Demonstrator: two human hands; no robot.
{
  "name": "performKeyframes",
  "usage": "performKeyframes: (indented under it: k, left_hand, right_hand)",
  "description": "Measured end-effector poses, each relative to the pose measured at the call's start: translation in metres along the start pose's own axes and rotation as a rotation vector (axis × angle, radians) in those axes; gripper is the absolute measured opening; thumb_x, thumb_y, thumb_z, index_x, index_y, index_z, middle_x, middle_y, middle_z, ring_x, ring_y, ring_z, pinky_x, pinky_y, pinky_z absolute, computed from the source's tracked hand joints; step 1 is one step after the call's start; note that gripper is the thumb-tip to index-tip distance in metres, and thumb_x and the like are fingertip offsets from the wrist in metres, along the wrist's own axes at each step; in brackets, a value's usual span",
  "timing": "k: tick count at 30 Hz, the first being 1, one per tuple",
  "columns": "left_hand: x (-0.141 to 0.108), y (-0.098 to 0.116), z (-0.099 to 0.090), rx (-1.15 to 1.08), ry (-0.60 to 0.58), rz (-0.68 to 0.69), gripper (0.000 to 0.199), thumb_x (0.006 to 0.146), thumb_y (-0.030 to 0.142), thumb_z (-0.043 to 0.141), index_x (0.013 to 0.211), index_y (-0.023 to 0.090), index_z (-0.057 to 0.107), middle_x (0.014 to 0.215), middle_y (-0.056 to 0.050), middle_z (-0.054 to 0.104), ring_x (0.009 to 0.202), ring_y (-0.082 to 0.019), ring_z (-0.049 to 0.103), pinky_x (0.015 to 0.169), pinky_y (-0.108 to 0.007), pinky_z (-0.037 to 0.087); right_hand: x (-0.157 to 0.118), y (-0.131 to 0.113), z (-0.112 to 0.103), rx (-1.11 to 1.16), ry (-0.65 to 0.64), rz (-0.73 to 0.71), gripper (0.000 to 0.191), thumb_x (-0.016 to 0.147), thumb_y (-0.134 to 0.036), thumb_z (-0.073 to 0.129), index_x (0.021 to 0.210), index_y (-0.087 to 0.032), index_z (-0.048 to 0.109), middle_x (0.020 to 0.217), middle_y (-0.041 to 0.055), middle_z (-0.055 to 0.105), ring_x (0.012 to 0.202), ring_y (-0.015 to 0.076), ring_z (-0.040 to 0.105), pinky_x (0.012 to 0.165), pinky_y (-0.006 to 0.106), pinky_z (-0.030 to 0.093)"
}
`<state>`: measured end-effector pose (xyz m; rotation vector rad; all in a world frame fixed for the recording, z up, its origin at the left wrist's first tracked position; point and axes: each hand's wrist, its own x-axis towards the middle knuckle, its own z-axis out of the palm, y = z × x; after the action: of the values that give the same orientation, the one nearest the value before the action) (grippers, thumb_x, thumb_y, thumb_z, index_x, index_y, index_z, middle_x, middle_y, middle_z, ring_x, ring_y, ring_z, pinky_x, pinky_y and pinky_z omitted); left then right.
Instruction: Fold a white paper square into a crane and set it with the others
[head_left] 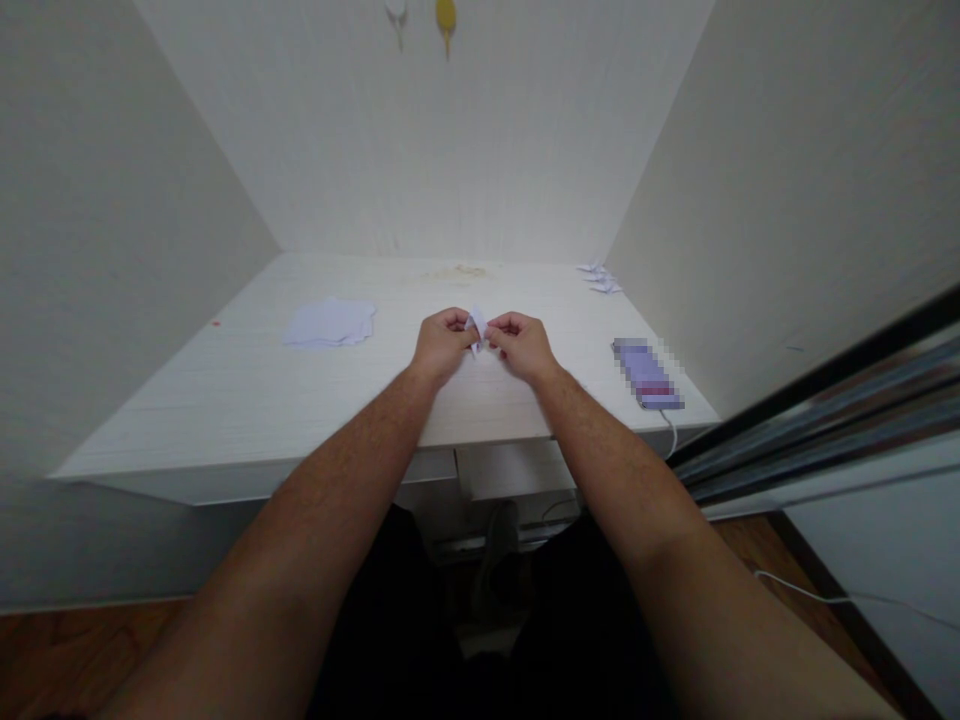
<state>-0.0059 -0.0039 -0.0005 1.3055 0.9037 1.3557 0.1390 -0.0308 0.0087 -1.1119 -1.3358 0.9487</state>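
Folded paper (478, 322) is pinched between the fingertips of the left hand (442, 345) and the right hand (526, 347), near the middle of the desk (225, 400). Both hands grip it, the left at its left side and the right at its right side, lower down. It lies in the narrow gap between them, partly covered by fingers. Its long axis runs roughly from the person toward the back wall (487, 160), one pointed end facing that wall; its exact tilt is hard to tell. Around the hands, the desk is pale, with faint grain and a brownish stain (471, 270) near the back. To the left lies a loose stack of white sheets (330, 323). At the right rear corner sit small pointed paper figures (601, 280); nearer the person is a pixelated phone-like device (646, 374) with a white cable (673, 432). Plain walls enclose three sides, a white hook (396, 9) and a yellow hook (446, 14) are high on the back one, and wooden floor (82, 645) shows below.
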Motion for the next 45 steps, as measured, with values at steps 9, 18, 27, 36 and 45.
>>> performKeyframes:
  k: [9,18,27,36,45]
  left_hand:
    - [0.0003,0.0000,-0.0006,0.009,-0.011,0.010,0.018,0.056,0.019,0.078,0.067,0.016,0.065,0.062,0.002,0.063,0.056,-0.008,0.054,0.056,-0.022,0.042]
    - [-0.0020,0.0065,-0.0017,0.002,-0.020,-0.023,0.016,0.061,0.029,0.075,0.062,0.016,0.066,0.056,0.000,0.058,0.050,-0.009,0.048,0.049,-0.024,0.036]
    - [-0.0017,0.0038,-0.0020,0.024,-0.050,-0.023,0.020,0.063,0.032,0.078,0.063,0.016,0.065,0.048,0.002,0.052,0.043,-0.008,0.042,0.045,-0.025,0.028]
    - [-0.0021,0.0006,-0.0029,0.067,-0.067,-0.037,0.023,0.060,0.032,0.080,0.063,0.017,0.064,0.053,0.002,0.054,0.046,-0.008,0.043,0.047,-0.024,0.029]
    - [-0.0012,-0.0022,-0.0038,0.091,-0.082,-0.018,0.021,0.064,0.031,0.078,0.061,0.017,0.062,0.053,0.002,0.052,0.047,-0.008,0.042,0.048,-0.024,0.030]
  right_hand:
    - [0.0002,0.0017,0.0002,0.003,0.001,0.004,0.016,0.069,-0.029,0.071,0.073,-0.018,0.061,0.057,-0.0038,0.060,0.048,0.0079,0.049,0.048,0.022,0.039]
    - [0.0021,0.0037,-0.0019,0.046,0.004,0.022,0.018,0.070,-0.033,0.072,0.070,-0.019,0.060,0.052,-0.0044,0.057,0.044,0.0077,0.047,0.045,0.021,0.037]
    - [0.0046,0.0083,-0.0033,0.064,0.059,-0.006,0.020,0.072,-0.036,0.070,0.070,-0.020,0.059,0.049,-0.0057,0.054,0.043,0.0076,0.046,0.044,0.021,0.036]
    - [0.0019,0.0041,-0.0002,0.028,0.037,0.015,0.024,0.071,-0.040,0.071,0.070,-0.020,0.057,0.049,-0.0056,0.054,0.043,0.0079,0.045,0.043,0.021,0.035]
    - [0.0028,0.0076,-0.0013,0.037,0.025,-0.016,0.025,0.072,-0.042,0.071,0.072,-0.020,0.061,0.051,-0.0045,0.055,0.045,0.0088,0.047,0.045,0.022,0.037]
